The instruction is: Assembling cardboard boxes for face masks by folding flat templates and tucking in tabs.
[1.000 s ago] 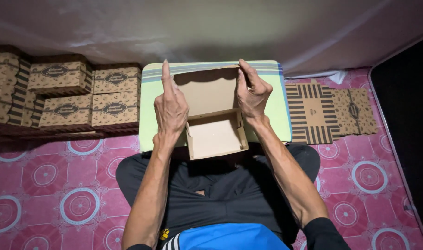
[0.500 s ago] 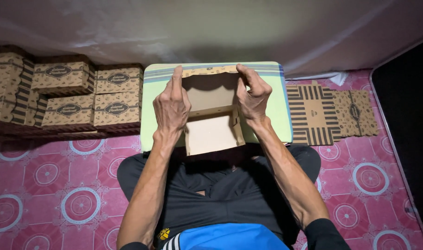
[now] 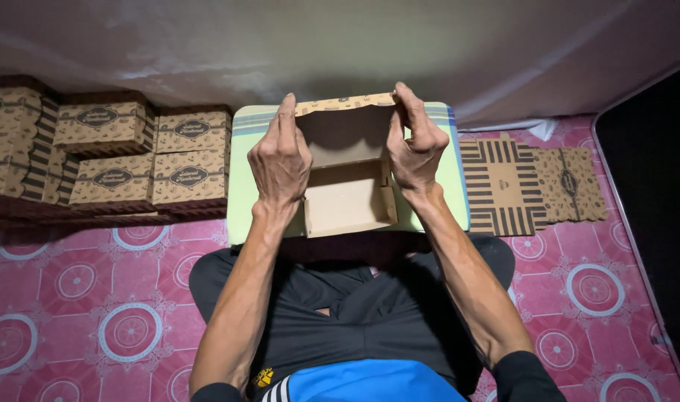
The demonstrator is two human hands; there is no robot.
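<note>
Head view: both hands' fingers (image 3: 286, 112) grip a cardboard box (image 3: 347, 197) (finished boxes (image 3: 150, 152) stacked left, flat blanks (image 3: 530, 182) right).

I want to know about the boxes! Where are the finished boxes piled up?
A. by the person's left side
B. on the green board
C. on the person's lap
A: the finished boxes are stacked on the floor to the left of the green board.
</note>
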